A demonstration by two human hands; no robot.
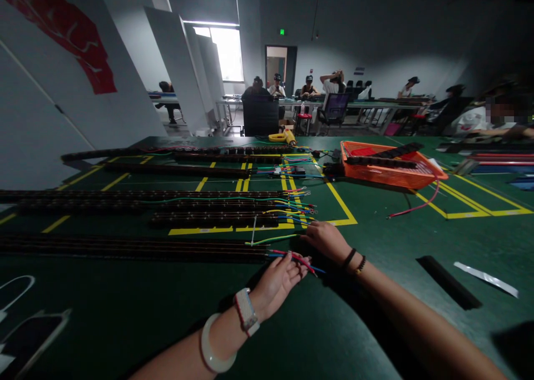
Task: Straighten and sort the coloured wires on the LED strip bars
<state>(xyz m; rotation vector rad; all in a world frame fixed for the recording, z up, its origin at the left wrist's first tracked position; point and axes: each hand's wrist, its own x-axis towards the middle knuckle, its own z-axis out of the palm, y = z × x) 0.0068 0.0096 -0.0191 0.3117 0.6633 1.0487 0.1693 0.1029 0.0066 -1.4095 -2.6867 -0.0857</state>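
Observation:
My left hand is turned palm up, its thumb resting on a red wire and a blue wire that lie across the fingers. Both wires come out of the end of a long black wire harness along the near side of the table. My right hand is closed at the end of a yellow-green wire; its fingertips are partly hidden. A thin white cable tie sticks up near that wire. Just beyond lie more black harnesses with coloured wire ends.
An orange basket with black strips stands at the back right, a red wire hanging from it. A yellow heat gun lies at the far edge. A black strip and a white strip lie at right. Several people sit at tables beyond.

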